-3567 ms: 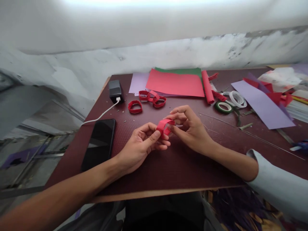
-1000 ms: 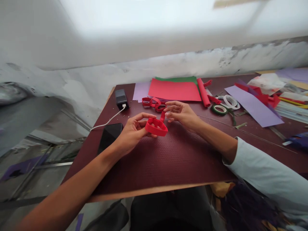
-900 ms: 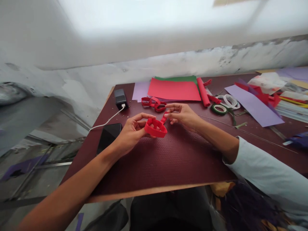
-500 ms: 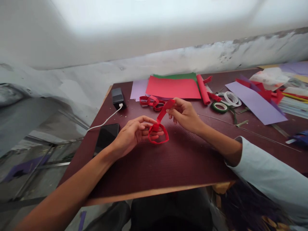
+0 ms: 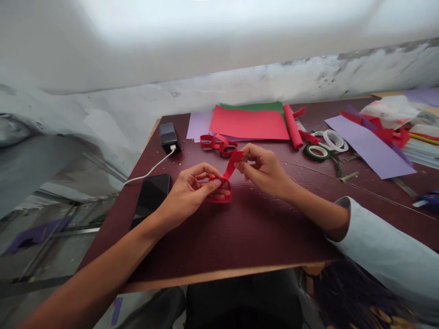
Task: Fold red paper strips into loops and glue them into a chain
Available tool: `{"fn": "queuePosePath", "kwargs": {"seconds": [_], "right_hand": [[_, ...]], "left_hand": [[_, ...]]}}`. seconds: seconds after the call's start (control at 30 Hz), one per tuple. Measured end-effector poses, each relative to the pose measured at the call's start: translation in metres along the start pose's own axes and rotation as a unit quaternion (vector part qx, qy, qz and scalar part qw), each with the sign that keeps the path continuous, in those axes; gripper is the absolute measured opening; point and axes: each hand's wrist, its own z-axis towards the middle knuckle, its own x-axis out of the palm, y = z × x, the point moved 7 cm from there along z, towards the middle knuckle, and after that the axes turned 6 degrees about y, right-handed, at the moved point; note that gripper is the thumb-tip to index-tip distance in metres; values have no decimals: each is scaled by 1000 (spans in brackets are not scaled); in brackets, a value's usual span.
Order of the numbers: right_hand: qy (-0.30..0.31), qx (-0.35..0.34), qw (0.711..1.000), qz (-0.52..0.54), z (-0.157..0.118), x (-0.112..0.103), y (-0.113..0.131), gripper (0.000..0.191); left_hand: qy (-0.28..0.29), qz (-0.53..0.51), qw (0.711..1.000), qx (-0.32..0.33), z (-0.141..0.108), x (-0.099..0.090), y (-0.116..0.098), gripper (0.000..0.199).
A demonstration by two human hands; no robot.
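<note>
My left hand [image 5: 197,185] pinches a red paper loop [image 5: 223,199] between thumb and fingers, with some fingertips showing inside the ring. From the top of that loop a red paper strip [image 5: 232,165] slants up to the right. My right hand [image 5: 261,168] is closed on the strip's upper end, between thumb and forefinger. Both hands are above the near middle of the table. Just beyond them lies a short red paper chain [image 5: 219,144] of joined rings. Part of the held loop is hidden behind my left fingers.
Red paper [image 5: 249,123] lies over green and lilac sheets at the back, beside a red paper roll [image 5: 293,128]. Green tape [image 5: 317,152], white tape rings [image 5: 331,139] and a lilac sheet [image 5: 370,146] are to the right. A phone [image 5: 151,196] and a cabled power bank [image 5: 168,136] lie left.
My left thumb has come down onto the red loop, which shifted slightly left and is now pinched. My right hand has lowered a little, and the strip bends more.
</note>
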Motion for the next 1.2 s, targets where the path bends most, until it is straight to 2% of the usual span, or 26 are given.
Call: {"fn": "queuePosePath", "kwargs": {"seconds": [0.17, 0.37, 0.5, 0.63, 0.73, 0.97, 1.07, 1.2], "right_hand": [[9, -33, 999, -37, -2, 1, 10, 12], [13, -52, 998, -36, -4, 3, 18, 13], [6, -81, 996, -47, -8, 4, 25, 8], [32, -128, 991, -27, -14, 10, 35, 9], [55, -136, 989, -8, -15, 13, 36, 11], [82, -173, 981, 42, -11, 9, 36, 15], [85, -153, 981, 81, -12, 10, 34, 16], [116, -85, 978, 149, -15, 19, 26, 7]], "left_hand": [[-53, 142, 984, 91, -3, -6, -16, 12], [-67, 113, 980, 151, -5, -8, -30, 6], [-87, 89, 982, 139, -7, -10, -29, 11], [-46, 33, 993, 99, -6, -7, -22, 25], [-19, -17, 998, 64, -5, -6, -16, 28], [-3, -83, 996, 23, -1, -4, -10, 34], [-10, -83, 996, 14, 0, -4, -8, 33], [-14, -94, 995, 10, 1, -5, -5, 36]]}}
